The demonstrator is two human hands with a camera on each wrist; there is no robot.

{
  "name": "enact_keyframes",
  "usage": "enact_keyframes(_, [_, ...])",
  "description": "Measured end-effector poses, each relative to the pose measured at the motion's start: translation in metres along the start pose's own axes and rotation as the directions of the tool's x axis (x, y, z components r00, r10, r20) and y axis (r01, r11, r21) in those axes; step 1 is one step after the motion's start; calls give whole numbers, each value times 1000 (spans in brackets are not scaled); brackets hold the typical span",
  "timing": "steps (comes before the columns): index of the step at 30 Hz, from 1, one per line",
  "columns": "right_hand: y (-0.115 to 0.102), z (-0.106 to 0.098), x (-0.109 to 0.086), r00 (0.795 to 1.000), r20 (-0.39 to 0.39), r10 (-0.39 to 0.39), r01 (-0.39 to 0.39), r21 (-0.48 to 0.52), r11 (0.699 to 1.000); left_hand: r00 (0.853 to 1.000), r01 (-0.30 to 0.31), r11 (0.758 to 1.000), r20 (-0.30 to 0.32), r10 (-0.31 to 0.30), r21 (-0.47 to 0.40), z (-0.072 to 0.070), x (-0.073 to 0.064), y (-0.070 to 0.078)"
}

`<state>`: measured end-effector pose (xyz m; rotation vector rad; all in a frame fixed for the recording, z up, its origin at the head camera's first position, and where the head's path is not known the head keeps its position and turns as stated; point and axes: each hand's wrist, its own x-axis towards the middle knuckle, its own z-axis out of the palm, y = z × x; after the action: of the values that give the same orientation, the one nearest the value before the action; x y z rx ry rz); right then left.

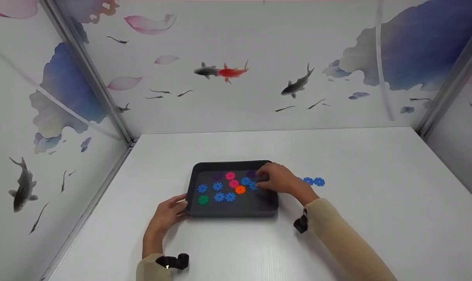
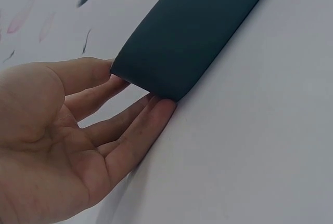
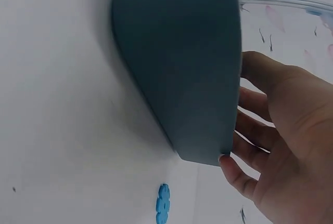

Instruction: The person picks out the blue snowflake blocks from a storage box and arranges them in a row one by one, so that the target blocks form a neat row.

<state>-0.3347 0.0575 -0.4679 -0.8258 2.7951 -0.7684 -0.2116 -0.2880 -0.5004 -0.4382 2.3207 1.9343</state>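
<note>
A dark grey rectangular tray (image 1: pixel 232 214) stands on the white table. Inside lie several flat notched plastic discs: blue discs (image 1: pixel 219 197), pink discs (image 1: pixel 230 176), an orange disc (image 1: pixel 240 189), a green disc (image 1: pixel 203 200) and dark purple discs (image 1: pixel 218 175). My left hand (image 1: pixel 169 212) holds the tray's left side, its thumb at the rim and other fingers low on the wall in the left wrist view. Over the tray's right side, my right hand (image 1: pixel 277 178) reaches in, thumb and forefinger beside a blue disc (image 1: pixel 252 185). The tray wall (image 3: pixel 177 68) hides these fingertips in the right wrist view; whether they pinch a disc, I cannot tell.
Right of the tray, a row of joined blue discs (image 1: pixel 313 181) lies on the table, partly behind the right hand. White panels printed with fish (image 1: pixel 230 73) and petals enclose the table at the back and sides. Black wrist cameras (image 1: pixel 177 261) sit at both sleeves.
</note>
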Motion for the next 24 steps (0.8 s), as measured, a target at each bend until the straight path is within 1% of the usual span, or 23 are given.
enact_keyframes(3, [-1, 6, 4, 1000, 2, 29, -29, -26, 999, 1000, -2, 1000, -1, 2, -4, 0, -1, -1])
enact_keyframes(7, [-1, 9, 7, 999, -8, 44, -44, -34, 998, 1000, -4, 1000, -7, 4, -3, 1, 0, -2])
enact_keyframes(14, [-4, 14, 10, 993, -49, 107, -105, 33, 994, 1000, -8, 999, -15, 7, -33, 1, 1, -2])
enact_keyframes(18, [-4, 17, 12, 991, -62, 115, -114, 19, 993, 1000, -11, 999, -19, 11, -39, 1, 2, -3])
enact_keyframes(24, [-3, 21, 12, 991, -51, 127, -127, -12, 992, 1000, -11, 1000, -9, 10, -29, 0, 3, -4])
